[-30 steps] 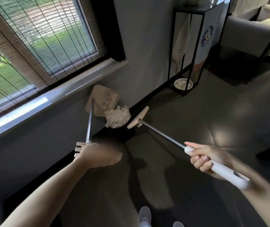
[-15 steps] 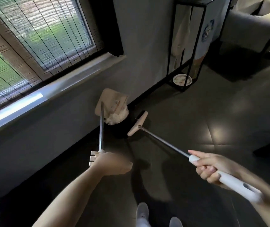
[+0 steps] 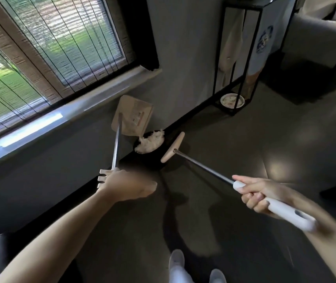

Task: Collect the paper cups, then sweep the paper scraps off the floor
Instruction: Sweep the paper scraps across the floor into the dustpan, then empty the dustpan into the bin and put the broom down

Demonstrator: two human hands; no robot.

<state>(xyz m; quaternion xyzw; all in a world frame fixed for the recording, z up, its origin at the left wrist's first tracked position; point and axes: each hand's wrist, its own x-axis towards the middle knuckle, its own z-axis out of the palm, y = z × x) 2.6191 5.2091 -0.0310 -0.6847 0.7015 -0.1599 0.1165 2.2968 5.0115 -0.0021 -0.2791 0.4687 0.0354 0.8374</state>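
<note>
My left hand (image 3: 126,184) grips the metal handle of a beige dustpan (image 3: 132,117), which is tilted up against the wall under the window. Just below its lip, a heap of white paper scraps (image 3: 149,142) lies in a dark round bin (image 3: 142,154) on the floor. My right hand (image 3: 259,193) grips the white grip of a broom. The broom's beige head (image 3: 172,148) hangs just right of the bin. No paper cups are in view.
A black metal-frame stand (image 3: 242,58) with a small plate (image 3: 232,101) at its base stands against the wall to the right. A grey sofa (image 3: 316,43) fills the far right corner. The window sill (image 3: 61,119) juts out at left. My shoes (image 3: 176,260) are at the bottom.
The dustpan has tipped up higher and the scraps have slid off its lip into the dark bin below. The broom head has stayed beside the bin.
</note>
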